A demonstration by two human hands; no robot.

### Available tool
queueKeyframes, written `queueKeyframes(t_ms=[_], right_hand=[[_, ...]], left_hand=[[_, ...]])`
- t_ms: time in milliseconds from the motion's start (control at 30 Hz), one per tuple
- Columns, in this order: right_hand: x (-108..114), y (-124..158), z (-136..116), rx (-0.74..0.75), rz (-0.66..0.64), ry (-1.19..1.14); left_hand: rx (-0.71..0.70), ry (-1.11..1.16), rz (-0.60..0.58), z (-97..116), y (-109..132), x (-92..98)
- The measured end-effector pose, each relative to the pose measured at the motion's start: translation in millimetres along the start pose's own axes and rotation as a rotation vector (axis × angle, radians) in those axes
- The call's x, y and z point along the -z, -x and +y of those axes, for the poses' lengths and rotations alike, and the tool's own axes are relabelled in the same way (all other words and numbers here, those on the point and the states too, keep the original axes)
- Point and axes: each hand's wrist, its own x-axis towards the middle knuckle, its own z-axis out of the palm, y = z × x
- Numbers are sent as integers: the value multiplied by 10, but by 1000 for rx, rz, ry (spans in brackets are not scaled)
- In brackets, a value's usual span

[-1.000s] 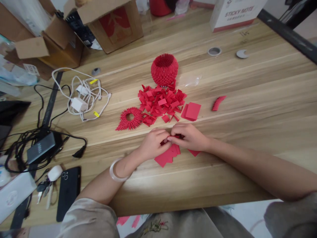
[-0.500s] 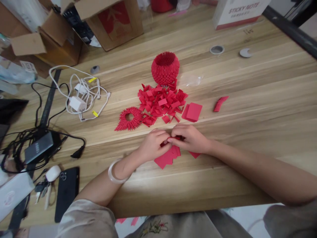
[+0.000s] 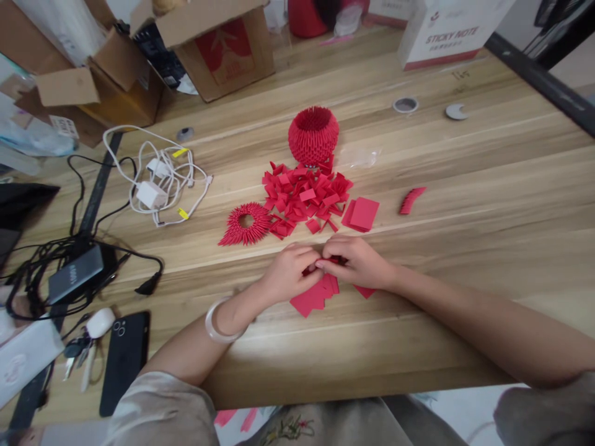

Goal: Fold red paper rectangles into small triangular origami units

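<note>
My left hand (image 3: 292, 271) and my right hand (image 3: 357, 260) meet fingertip to fingertip, both closed on a small piece of red paper (image 3: 329, 260) that the fingers mostly hide. Under them lie flat red paper sheets (image 3: 310, 298), fanned out on the table. Just beyond is a heap of small folded red paper pieces (image 3: 304, 195), with a stack of red paper (image 3: 362, 214) at its right. A round red vase of interlocked folded paper (image 3: 313, 139) stands behind the heap. To its left lies a spiky red paper ring (image 3: 245, 223) with a pointed tail.
A short curved red paper strip (image 3: 411, 200) lies at right. White charging cables (image 3: 160, 179), a black power adapter (image 3: 77, 272) and a phone (image 3: 124, 362) occupy the left. Cardboard boxes (image 3: 223, 56) and a sticky note box (image 3: 450, 37) stand at the back.
The view has tilted slightly, so the things at the back sit a little lower in the picture. My hands keep nearly the same pinch on the paper.
</note>
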Motion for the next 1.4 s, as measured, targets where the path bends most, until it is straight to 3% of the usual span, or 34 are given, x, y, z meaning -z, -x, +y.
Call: queueKeyframes(t_ms=[1400], right_hand=[[12,2,7,-8,-11,-8]], left_hand=[[3,5,-23,-2,-3,8]])
